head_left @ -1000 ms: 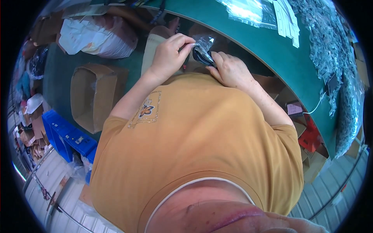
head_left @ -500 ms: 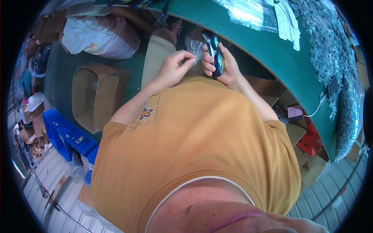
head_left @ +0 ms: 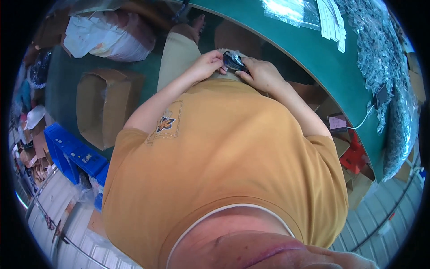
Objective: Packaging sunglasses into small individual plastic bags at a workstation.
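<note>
Above my lap, close to the front of my shirt, my right hand (head_left: pixel 264 74) is wrapped round a glossy black, elongated object (head_left: pixel 233 62) with bluish reflections. Its exact kind does not show. Clear plastic film (head_left: pixel 234 54), seemingly a small bag, lies against its far end. On the other side, my left hand (head_left: pixel 207 65) is closed, its thumb and fingers pinched at the left edge of the black object and the film. Whether those fingertips grip the film or the object itself is hard to see.
The green table (head_left: pixel 286 42) curves along the right, bearing a heap of clear plastic packets (head_left: pixel 371 54), white strips (head_left: pixel 330 22) and clear bags (head_left: pixel 291 12). To the left are an open cardboard box (head_left: pixel 105 107), a white plastic sack (head_left: pixel 107 38) and blue bins (head_left: pixel 74 152).
The black object has tipped from upright to slanting and come lower, with the film now against it. My left hand has moved right to meet it; my right hand has turned over it.
</note>
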`<state>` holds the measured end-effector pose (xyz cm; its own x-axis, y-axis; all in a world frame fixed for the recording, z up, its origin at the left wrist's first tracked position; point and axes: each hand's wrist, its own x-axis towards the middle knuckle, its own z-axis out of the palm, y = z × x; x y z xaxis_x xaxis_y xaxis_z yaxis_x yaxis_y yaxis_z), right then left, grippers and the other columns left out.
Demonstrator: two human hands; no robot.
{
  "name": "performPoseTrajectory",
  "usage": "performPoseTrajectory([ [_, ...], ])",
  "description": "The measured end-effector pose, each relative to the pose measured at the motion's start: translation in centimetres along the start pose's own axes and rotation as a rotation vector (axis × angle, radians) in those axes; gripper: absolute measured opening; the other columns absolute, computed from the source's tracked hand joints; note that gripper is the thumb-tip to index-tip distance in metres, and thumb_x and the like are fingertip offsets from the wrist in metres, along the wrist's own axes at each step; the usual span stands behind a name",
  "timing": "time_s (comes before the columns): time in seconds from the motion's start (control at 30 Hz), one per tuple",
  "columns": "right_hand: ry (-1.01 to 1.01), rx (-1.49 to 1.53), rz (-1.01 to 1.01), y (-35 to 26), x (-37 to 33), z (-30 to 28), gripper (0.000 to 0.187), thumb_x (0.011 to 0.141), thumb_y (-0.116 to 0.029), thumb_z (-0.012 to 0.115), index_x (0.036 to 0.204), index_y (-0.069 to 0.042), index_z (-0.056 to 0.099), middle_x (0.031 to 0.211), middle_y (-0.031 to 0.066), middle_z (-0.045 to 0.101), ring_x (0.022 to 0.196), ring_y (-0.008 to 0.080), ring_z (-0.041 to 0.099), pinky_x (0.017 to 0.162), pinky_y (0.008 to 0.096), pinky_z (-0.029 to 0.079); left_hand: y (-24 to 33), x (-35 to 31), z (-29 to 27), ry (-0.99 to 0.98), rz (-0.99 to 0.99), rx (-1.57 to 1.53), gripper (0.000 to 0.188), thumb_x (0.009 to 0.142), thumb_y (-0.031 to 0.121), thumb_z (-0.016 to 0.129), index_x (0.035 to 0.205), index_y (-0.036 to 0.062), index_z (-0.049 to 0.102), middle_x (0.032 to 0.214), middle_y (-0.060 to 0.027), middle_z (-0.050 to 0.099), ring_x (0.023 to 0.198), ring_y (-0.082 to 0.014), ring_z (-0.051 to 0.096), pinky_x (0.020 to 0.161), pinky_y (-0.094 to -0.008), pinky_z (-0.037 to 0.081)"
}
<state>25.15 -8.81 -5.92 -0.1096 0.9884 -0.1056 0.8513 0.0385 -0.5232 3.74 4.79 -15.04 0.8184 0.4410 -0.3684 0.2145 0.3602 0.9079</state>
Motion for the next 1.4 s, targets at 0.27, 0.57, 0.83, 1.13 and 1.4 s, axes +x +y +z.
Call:
performPoseTrajectory([
  [0.27,-0.35,-0.16,0.139,-2.0,2.2,-1.5,0.032,0.098,-0.033,0.06,0.104,-0.002,0.065,0.098,0.0212,0.072,0.091,0.0393,0.071,0.08,0.0498,0.056,-1.9,0.8,-1.1,0.131,-0.136,0.099,0.015,0.103,0.012,0.059,0.116,0.0052,0.061,0.095,-0.0057,0.069,0.08,-0.0124,0.068,0.072,-0.0271,0.055],
  [0.57,-0.42,-0.19,0.165,-2.6,3.9,-1.5,0.032,0.098,-0.032,0.058,0.106,-0.003,0.068,0.094,0.0203,0.074,0.089,0.0389,0.071,0.08,0.0494,0.057,2.6,-1.2,0.5,0.259,0.336,0.648,0.009,0.099,0.01,0.063,0.102,0.0019,0.064,0.092,-0.0069,0.066,0.086,-0.0191,0.066,0.073,-0.0311,0.051],
  [0.83,-0.457,1.175,0.499,3.4,4.0,1.5,0.041,0.105,-0.043,0.049,0.101,-0.004,0.064,0.08,0.0095,0.067,0.071,0.024,0.066,0.064,0.0391,0.052,6.1,-2.2,1.4,0.168,0.615,0.916,0.01,0.096,0.011,0.063,0.101,0.0027,0.066,0.098,-0.0134,0.067,0.095,-0.0353,0.065,0.082,-0.0422,0.052],
  [1.13,0.011,1.567,0.4,-0.2,3.5,5.9,0.038,0.107,-0.041,0.049,0.11,-0.004,0.058,0.092,0.0104,0.066,0.076,0.0251,0.065,0.071,0.0402,0.053,6.6,-2.7,1.6,0.211,0.623,0.703,0.009,0.095,0.01,0.063,0.101,0.003,0.063,0.1,-0.0131,0.065,0.096,-0.0344,0.065,0.083,-0.041,0.052],
  [1.4,0.15,0.205,0.28,-2.7,3.1,1.5,0.041,0.099,-0.038,0.062,0.122,-0.004,0.06,0.111,0.0209,0.071,0.101,0.0399,0.07,0.085,0.048,0.054,6.7,-2.7,1.4,0.246,0.721,0.863,0.007,0.097,0.007,0.064,0.102,0.0027,0.063,0.097,-0.0085,0.062,0.088,-0.0231,0.063,0.078,-0.0346,0.051],
])
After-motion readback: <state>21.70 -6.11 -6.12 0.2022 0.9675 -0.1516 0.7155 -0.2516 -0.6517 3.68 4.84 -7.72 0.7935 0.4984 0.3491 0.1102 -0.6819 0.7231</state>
